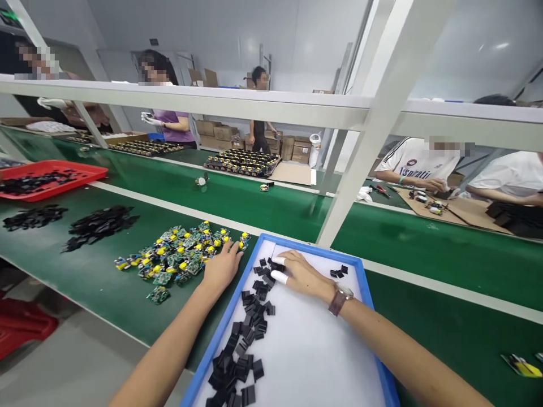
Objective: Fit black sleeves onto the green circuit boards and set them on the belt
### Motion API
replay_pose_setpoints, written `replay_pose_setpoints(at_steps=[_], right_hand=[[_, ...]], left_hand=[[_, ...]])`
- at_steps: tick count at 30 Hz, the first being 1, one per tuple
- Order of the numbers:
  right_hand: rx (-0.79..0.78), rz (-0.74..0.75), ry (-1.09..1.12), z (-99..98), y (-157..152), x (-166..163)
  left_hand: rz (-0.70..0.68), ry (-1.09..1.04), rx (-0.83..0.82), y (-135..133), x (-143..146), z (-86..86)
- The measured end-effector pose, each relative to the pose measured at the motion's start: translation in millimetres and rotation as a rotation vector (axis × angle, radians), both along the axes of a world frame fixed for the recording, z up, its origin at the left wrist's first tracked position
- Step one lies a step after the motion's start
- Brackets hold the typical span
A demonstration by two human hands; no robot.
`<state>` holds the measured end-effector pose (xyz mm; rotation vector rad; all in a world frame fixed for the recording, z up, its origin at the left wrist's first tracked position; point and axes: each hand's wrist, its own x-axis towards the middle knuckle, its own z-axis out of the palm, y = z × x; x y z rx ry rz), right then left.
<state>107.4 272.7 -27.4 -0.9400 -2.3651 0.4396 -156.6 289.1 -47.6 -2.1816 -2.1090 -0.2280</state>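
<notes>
My left hand [223,264] rests at the right edge of a heap of small green circuit boards [182,254] with yellow parts, its fingers stretched out and slightly apart. Just past its fingertips lies a single board [244,241], beside the blue rim of a tray [360,277]. Over the tray's far left part is my right hand [303,274], with white covers on two fingertips and a watch at the wrist. Its thumb and forefinger are apart, close to small black rectangular pieces [254,311] strewn along the tray's left side. A few more black pieces [339,272] sit at the far right.
Two piles of black strips [99,226] and a red tray [51,178] lie to the left. Behind runs a green conveyor belt [297,206] with boards on it. A white metal frame [360,152] crosses the view. Several co-workers sit or stand beyond.
</notes>
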Motion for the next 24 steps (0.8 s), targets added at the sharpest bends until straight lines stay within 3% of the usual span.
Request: replay_pose_setpoints(at_steps=[5, 8, 10, 15, 17, 19, 24], right_hand=[[-0.066, 0.073, -0.047, -0.8, -61.8, 10.5], [-0.075, 0.067, -0.066, 0.7, -76.3, 15.3], [-0.047, 0.040, -0.076, 0.4, -61.9, 11.4], [-0.044, 0.065, -0.098, -8.0, 7.6, -19.8], [-0.065, 0.108, -0.121, -10.0, 13.8, -27.7], [-0.086, 0.157, -0.146, -9.1, -2.7, -25.5], [-0.181, 0.262, -0.176, 8.1, -83.7, 12.4]], left_hand=[[-0.020, -0.014, -0.019, -4.0, -1.8, -2.1], [-0.028, -0.016, -0.013, -1.6, 1.6, -3.3], [-0.045, -0.008, -0.004, 0.6, 4.5, -3.3], [-0.120, 0.039, 0.005, 1.5, 5.7, -1.2], [-0.137, 0.050, 0.013, -0.6, 3.7, -1.0], [-0.149, 0.049, 0.019, -3.0, 1.1, -2.1], [-0.175, 0.019, 0.013, -4.6, -4.0, -7.9]])
